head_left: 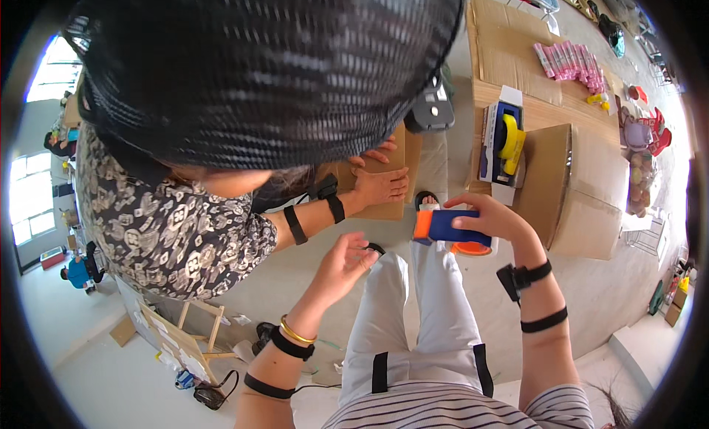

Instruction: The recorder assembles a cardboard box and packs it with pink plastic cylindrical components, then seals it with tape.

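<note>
My right hand (493, 220) is closed on a blue and orange tape dispenser (442, 226), with an orange ring showing at its lower side. The dispenser hangs in the air above my feet. To its left, my left hand (341, 266) holds nothing, its fingers loosely bent and the thumb apart. Just beyond it, a co-worker's hand (382, 185) lies flat on a brown cardboard box (384, 210). The other hand of that person is partly hidden behind their head in a black mesh cap (251, 74).
On the right, a wooden table (487, 96) bears a large cardboard box (591, 185), an open box (487, 144) with a yellow tool (511, 144), and several pink tubes (572, 63). A wooden frame (181, 333) and a black bag (210, 396) are at the lower left.
</note>
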